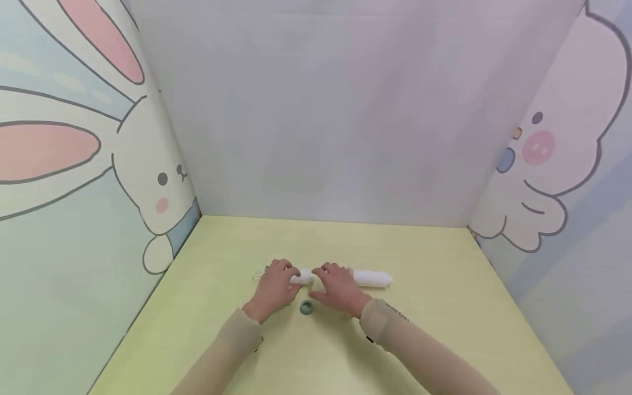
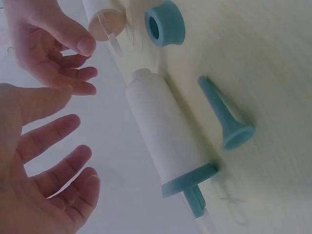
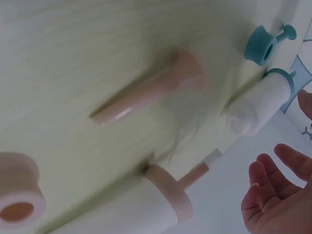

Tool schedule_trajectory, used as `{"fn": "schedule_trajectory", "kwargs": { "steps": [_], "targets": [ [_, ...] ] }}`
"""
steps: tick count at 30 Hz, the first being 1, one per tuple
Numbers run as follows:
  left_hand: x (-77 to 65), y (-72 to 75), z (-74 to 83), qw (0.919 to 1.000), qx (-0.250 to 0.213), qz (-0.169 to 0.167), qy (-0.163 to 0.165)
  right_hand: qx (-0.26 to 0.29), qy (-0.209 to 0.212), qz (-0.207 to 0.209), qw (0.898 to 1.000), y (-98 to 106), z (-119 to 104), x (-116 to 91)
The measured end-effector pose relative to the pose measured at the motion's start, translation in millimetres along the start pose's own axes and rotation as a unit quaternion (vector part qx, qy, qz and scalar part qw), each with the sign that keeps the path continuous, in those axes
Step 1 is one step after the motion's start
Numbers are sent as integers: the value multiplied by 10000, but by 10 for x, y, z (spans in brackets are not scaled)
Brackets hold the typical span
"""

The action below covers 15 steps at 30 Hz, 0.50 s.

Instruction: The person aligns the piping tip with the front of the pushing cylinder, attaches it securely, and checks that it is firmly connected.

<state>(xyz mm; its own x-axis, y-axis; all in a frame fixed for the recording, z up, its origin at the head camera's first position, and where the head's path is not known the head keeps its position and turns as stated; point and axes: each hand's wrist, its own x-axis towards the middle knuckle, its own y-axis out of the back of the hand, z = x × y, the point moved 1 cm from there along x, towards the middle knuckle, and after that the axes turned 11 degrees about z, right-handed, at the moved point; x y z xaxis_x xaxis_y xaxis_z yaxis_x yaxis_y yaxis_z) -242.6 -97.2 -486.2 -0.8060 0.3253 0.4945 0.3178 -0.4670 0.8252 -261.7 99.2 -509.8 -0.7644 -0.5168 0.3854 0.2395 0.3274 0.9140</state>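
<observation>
From my seat I see a pale yellow table, a plain grey wall at its far edge, cartoon-printed left wall and right wall beside it. Two white cylinders lie in line with the far edge: teal-collared cylinder leftward, pink-collared cylinder rightward; their contents I can't make out. Nearer the near edge, I count two funnels, teal funnel and pink funnel, and two rings, teal ring and pink ring. Left hand and right hand, loosely spread, hold nothing.
</observation>
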Motion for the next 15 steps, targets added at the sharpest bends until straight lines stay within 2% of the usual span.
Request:
{"fn": "schedule_trajectory", "kwargs": {
  "steps": [6,11,15],
  "targets": [
    [-183,-30,14,9976,-149,-455,503,248,341,-86,9991,-122,-188,-110],
    [-279,-21,23,9944,26,-557,900,94,471,-388,9981,-160,-315,-139],
    [-336,-36,-11,9898,196,-807,1157,27,492,-513,9975,-202,-375,-115]
  ]
}}
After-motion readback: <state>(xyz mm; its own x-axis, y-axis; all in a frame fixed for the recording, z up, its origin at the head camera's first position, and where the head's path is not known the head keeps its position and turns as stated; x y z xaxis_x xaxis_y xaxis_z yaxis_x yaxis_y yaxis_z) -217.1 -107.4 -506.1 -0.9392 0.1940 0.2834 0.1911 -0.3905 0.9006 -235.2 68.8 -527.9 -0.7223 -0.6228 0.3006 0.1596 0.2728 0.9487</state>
